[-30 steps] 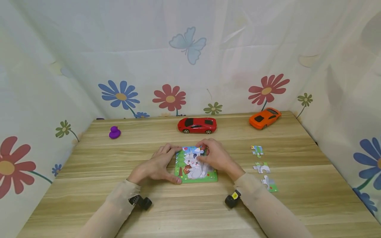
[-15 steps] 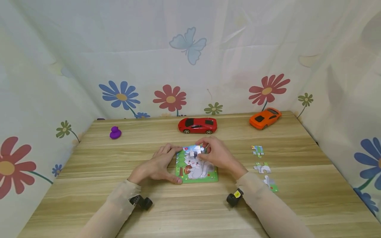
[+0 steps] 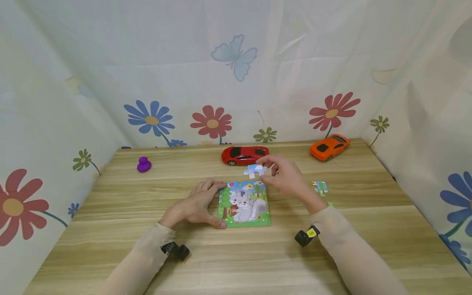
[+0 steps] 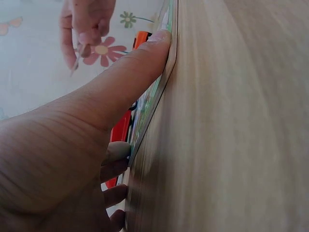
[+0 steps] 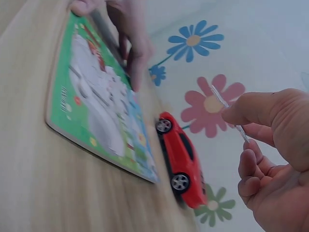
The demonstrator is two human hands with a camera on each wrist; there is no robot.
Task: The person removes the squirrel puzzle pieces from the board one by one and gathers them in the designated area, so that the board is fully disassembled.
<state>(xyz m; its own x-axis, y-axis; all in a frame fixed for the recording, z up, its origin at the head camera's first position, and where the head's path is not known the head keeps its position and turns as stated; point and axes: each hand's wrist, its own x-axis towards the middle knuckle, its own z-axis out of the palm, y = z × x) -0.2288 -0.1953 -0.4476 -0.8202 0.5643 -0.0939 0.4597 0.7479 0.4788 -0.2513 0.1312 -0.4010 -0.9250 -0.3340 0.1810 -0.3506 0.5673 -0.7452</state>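
A puzzle board point(image 3: 241, 211) with a squirrel picture and green border lies flat on the wooden table. My left hand point(image 3: 195, 205) rests along its left side, thumb straight on the lower left corner, fingertips at the upper left. Above the board's top edge, my right hand point(image 3: 289, 178) pinches a blue-and-white jigsaw puzzle piece point(image 3: 252, 171) between thumb and fingers. In the right wrist view that piece point(image 5: 218, 95) appears edge-on, raised off the table. Another jigsaw piece point(image 3: 321, 187) lies right of the board; my right forearm hides most of the others there.
Behind the board stands a red toy car point(image 3: 239, 155), close beyond my right fingertips. An orange toy car point(image 3: 329, 147) sits at the back right, and a purple rubber duck point(image 3: 144, 164) at the back left. A flowered curtain point(image 3: 177, 78) encloses the table.
My right hand has lifted the blue-and-white piece off the board and moved it up and to the right, uncovering the picture beneath. My left hand has stayed in place.
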